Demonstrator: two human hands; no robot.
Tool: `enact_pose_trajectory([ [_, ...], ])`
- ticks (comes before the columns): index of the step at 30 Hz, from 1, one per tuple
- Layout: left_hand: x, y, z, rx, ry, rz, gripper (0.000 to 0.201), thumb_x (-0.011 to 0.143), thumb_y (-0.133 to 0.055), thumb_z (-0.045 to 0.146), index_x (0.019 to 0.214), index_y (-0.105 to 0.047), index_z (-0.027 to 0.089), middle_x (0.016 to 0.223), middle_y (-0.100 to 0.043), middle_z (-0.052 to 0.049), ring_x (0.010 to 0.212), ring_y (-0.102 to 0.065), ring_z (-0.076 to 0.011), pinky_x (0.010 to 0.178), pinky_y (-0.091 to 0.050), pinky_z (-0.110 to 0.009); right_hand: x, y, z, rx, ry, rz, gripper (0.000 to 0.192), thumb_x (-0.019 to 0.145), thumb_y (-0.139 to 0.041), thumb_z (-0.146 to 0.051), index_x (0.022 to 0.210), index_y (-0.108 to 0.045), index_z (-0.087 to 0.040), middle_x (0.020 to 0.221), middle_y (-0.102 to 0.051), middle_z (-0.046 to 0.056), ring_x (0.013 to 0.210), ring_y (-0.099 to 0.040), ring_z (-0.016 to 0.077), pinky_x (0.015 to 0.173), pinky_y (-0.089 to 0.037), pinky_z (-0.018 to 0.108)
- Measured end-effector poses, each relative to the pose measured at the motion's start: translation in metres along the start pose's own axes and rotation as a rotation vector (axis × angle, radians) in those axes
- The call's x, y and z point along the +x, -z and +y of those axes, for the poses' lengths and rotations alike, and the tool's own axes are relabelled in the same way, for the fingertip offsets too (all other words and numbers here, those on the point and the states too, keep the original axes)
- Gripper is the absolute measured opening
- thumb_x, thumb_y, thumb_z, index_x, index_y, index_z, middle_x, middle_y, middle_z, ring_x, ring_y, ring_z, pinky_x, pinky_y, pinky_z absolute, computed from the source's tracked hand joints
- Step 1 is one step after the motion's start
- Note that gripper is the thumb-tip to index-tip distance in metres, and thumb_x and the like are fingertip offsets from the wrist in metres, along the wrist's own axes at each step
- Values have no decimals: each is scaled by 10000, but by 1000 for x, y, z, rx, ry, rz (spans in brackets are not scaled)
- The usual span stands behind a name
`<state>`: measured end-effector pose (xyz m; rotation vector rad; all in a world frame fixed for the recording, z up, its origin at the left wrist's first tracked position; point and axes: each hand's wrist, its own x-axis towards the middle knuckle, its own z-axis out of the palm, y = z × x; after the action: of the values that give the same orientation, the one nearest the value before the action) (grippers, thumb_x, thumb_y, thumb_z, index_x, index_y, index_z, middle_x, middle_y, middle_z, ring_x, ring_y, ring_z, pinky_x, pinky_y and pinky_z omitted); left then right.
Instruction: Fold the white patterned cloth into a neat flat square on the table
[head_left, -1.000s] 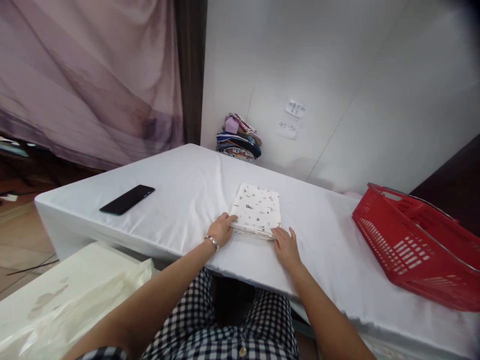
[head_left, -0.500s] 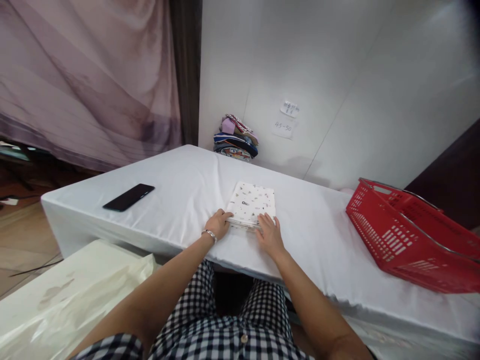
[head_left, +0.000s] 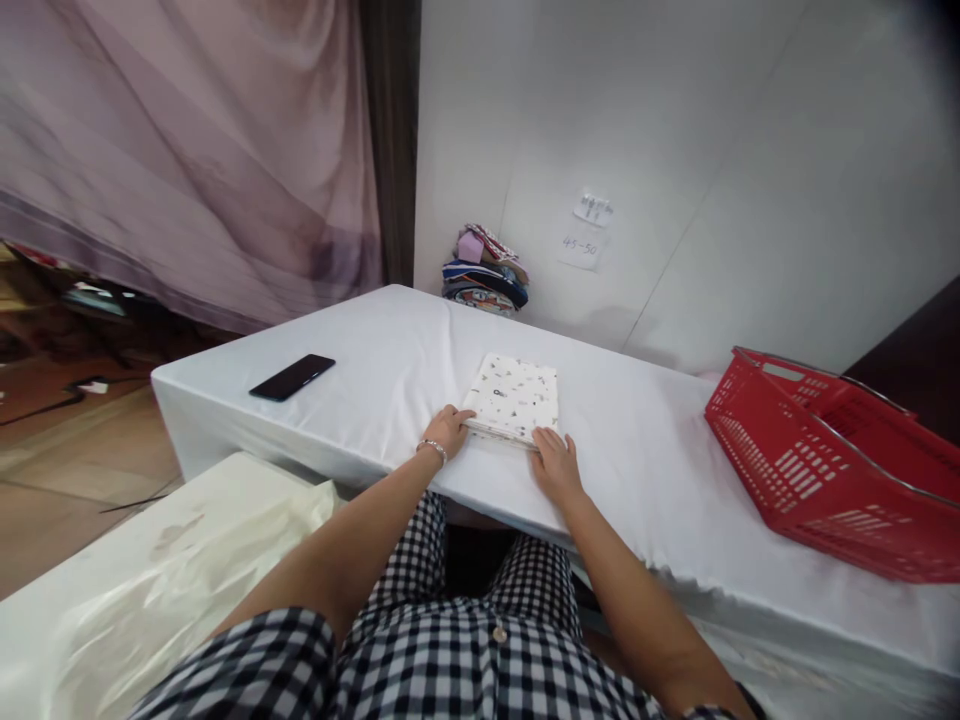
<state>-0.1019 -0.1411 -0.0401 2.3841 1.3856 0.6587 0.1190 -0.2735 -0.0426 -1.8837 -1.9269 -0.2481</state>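
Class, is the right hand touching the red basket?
No: the right hand is at the near edge of the folded cloth, apart from the red basket.

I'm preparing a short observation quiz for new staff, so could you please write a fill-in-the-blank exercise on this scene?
1. The basket on the table is coloured ____.
2. The hand wearing a bracelet is the ____ one.
3. Left of the folded cloth lies a black ____.
4. The lower paper on the wall reads ____.
Missing words: red; left; phone; 45-50
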Motion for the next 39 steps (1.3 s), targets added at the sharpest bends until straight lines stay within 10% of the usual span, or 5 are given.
enact_pose_trajectory([
  [14,-1,3,-1,-33,-3,7,398,810,-424,159,1156,-596,254,985,-510,-47,959,-525,-187,927,-394,-305,-2,-4,-1,-26,9,31,411,843,-414,-152,1248,-472,-185,1296,-517,99,1248,-392,227,1057,-154,508],
  [26,-2,4,-2,-67,-18,-4,406,789,-429,119,1146,-599,210,949,-513,-51,906,-533,-173,896,-415,-297,41,-15,-66,36,190,-51,455,883,-441,-328,1306,-431,-159,1353,-463,101,1274,-364,240,1063,-202,466],
  [39,-3,2,-3,-126,-5,4,392,778,-437,143,1116,-611,239,968,-516,-41,900,-531,-175,894,-428,-313,3,-3,-8,-8,48,40,377,903,-394,-262,1252,-503,-172,1288,-533,81,1227,-426,214,1064,-228,428],
])
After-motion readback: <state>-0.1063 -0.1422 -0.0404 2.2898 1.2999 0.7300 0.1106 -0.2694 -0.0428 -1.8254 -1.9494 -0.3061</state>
